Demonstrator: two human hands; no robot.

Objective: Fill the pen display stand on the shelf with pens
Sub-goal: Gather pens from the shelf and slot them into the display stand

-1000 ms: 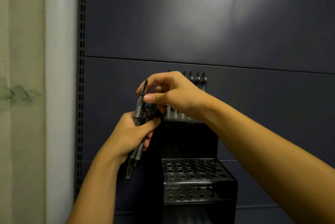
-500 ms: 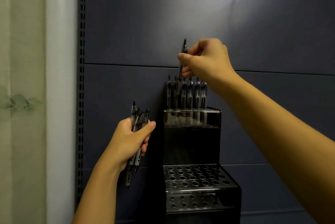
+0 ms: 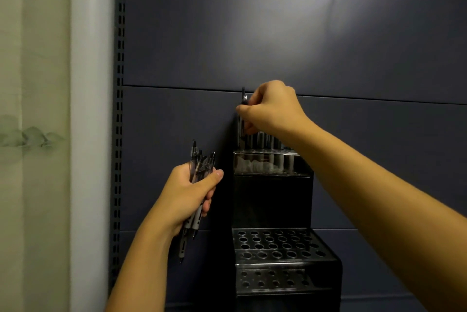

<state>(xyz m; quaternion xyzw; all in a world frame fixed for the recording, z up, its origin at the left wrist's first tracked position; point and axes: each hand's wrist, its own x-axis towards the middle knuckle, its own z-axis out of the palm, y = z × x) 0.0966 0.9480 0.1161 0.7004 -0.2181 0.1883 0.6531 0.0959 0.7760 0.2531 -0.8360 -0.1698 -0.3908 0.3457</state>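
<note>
Right hand (image 3: 271,107) pinches one pen (image 3: 243,109) upright, tip down, directly above the top tier of the pen display stand (image 3: 273,200), apparently for straight insertion, while left hand (image 3: 188,190), beside and below, grips the spare pens (image 3: 199,178) as ready supply.

Your right hand (image 3: 271,107) pinches one dark slim pen (image 3: 243,109) upright over the top tier of the black tiered perforated pen stand (image 3: 273,200); your left hand (image 3: 188,193) grips a bundle of similar pens (image 3: 199,162) beside it.
</note>
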